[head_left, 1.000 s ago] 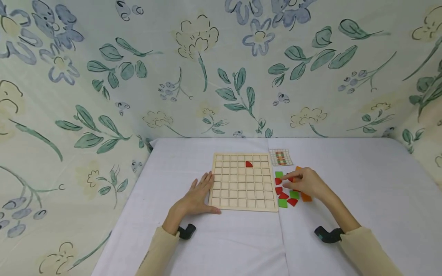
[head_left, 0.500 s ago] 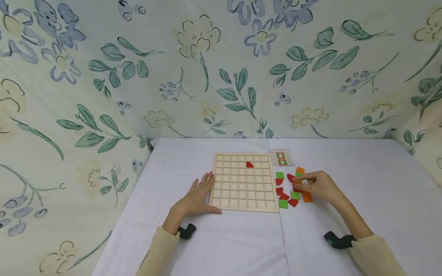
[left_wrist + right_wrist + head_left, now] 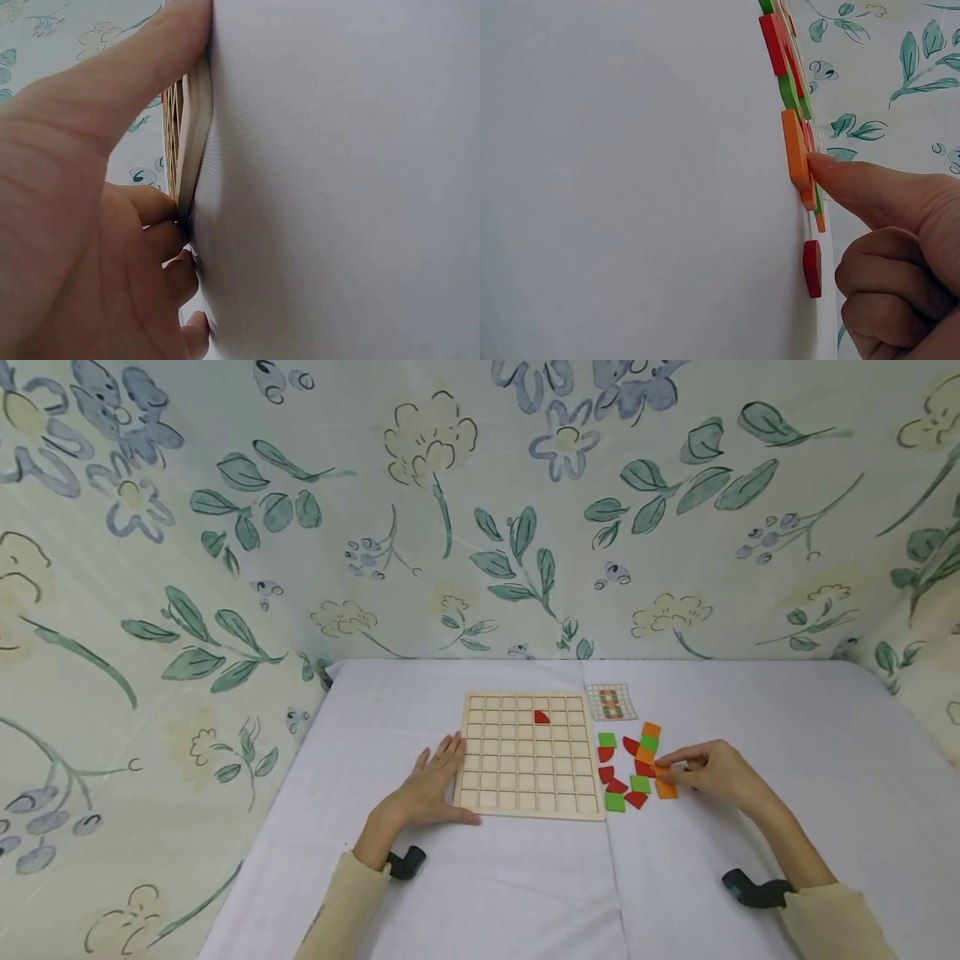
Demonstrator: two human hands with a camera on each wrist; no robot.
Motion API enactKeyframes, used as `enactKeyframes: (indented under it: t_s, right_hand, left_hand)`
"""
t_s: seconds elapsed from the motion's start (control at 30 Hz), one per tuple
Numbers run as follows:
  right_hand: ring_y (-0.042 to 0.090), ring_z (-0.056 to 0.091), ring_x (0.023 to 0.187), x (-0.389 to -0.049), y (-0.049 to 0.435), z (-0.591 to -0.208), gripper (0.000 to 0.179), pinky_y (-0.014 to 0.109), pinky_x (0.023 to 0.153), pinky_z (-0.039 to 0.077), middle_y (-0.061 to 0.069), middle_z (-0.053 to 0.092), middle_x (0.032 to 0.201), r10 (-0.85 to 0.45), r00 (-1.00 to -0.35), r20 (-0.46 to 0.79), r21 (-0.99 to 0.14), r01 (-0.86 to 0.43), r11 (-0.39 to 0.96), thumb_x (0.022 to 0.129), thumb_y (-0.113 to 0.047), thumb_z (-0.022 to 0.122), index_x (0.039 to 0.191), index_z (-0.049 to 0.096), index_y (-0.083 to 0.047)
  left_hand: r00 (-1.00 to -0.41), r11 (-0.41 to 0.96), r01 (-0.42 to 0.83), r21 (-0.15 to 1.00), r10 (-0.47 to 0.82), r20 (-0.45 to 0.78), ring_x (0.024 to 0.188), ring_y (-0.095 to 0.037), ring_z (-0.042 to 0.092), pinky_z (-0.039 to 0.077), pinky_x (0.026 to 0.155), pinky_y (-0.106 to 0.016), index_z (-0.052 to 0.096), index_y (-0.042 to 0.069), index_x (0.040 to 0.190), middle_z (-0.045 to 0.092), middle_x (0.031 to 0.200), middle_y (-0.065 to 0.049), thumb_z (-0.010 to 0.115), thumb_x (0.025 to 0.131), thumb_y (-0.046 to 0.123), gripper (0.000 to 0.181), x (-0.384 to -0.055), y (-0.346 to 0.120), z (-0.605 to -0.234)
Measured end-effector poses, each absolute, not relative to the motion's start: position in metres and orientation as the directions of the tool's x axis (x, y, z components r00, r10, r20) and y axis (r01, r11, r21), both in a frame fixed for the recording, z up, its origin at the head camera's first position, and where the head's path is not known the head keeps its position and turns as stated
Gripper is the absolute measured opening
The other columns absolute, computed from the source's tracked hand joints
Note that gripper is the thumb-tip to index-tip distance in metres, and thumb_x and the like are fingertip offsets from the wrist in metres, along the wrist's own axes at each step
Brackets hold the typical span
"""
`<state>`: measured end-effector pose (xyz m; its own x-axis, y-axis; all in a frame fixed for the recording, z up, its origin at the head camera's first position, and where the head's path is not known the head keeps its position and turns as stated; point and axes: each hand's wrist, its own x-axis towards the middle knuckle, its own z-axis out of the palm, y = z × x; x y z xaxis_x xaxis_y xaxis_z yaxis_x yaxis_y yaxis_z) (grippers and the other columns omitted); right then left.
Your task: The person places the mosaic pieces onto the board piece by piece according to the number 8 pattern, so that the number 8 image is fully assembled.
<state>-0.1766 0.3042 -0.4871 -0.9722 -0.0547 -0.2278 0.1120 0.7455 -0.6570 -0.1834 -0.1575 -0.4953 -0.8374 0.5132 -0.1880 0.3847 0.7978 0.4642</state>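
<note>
In the head view my left hand [image 3: 427, 789] rests against the left edge and lower left corner of a wooden grid board [image 3: 510, 814]. The left wrist view shows fingers [image 3: 161, 232] touching the board's edge [image 3: 196, 127]. A red quarter-circle tile [image 3: 542, 717] sits in one cell near the top. My right hand [image 3: 712, 772] reaches over loose tiles beside the board. A fingertip touches an orange tile [image 3: 795, 150], while other fingers curl under with nothing seen in them. Beside that hand lies a red tile [image 3: 812, 268].
A small pattern card [image 3: 611, 702] lies by the board's upper right corner. Red, green and orange tiles, such as a green tile [image 3: 615, 802], a red tile [image 3: 636, 799] and an orange tile [image 3: 652, 729], lie loose between board and right hand. A white cloth [image 3: 465, 893] covers the table.
My right hand has moved rightward across the tiles, from the red ones near the board to the orange ones. The left hand and the board have stayed put.
</note>
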Motion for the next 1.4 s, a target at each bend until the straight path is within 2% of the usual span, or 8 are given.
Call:
enactKeyframes:
  t_s: [0.5,0.83,1.07,1.2,1.4]
  right_hand:
    - [0.020,0.051,0.071,-0.177,0.316,-0.490,0.042,0.027,0.055,0.036,0.004,0.054,0.068,-0.051,-0.970,-0.236,-0.655,0.120,0.746,0.092,-0.034,0.079,0.122,0.076,-0.005]
    - [0.018,0.051,0.067,-0.181,0.317,-0.493,0.040,0.028,0.054,0.035,0.003,0.050,0.067,-0.050,-0.979,-0.199,-0.673,0.099,0.733,0.095,-0.030,0.076,0.124,0.075,-0.004]
    - [0.017,0.049,0.063,-0.181,0.319,-0.495,0.048,0.029,0.052,0.033,0.002,0.050,0.065,-0.027,-0.979,-0.204,-0.670,0.120,0.733,0.089,-0.029,0.082,0.126,0.073,-0.001]
    - [0.017,0.048,0.061,-0.182,0.319,-0.495,0.045,0.029,0.051,0.032,0.002,0.050,0.064,-0.032,-0.983,-0.182,-0.667,0.100,0.738,0.090,-0.025,0.081,0.125,0.073,0.000]
    - [0.018,0.044,0.059,-0.185,0.312,-0.489,0.042,0.028,0.049,0.033,0.000,0.041,0.062,-0.010,-0.986,-0.167,-0.677,0.107,0.728,0.092,-0.023,0.079,0.126,0.072,0.001]
  left_hand:
    - [-0.838,0.795,0.379,0.474,0.512,-0.189,0.164,-0.032,-0.001,0.003,0.131,-0.061,0.007,0.001,0.165,0.000,0.175,-0.014,0.083,0.079,0.061,0.130,-0.181,-0.158,-0.495]
    - [-0.836,0.790,0.377,0.484,0.515,-0.189,0.164,-0.032,-0.003,0.001,0.131,-0.062,0.007,0.001,0.165,0.000,0.175,-0.015,0.084,0.079,0.060,0.130,-0.181,-0.158,-0.496]
    - [-0.836,0.789,0.383,0.480,0.517,-0.183,0.163,-0.034,-0.001,0.004,0.131,-0.063,0.007,-0.001,0.165,0.001,0.175,-0.017,0.083,0.079,0.060,0.130,-0.181,-0.158,-0.495]
    - [-0.837,0.794,0.380,0.474,0.513,-0.189,0.164,-0.032,-0.002,0.003,0.131,-0.061,0.006,0.001,0.165,0.000,0.175,-0.014,0.082,0.079,0.062,0.130,-0.181,-0.158,-0.495]
    - [-0.838,0.792,0.379,0.479,0.513,-0.186,0.164,-0.033,-0.001,0.003,0.131,-0.062,0.007,0.000,0.165,0.000,0.175,-0.015,0.083,0.079,0.060,0.130,-0.181,-0.158,-0.495]
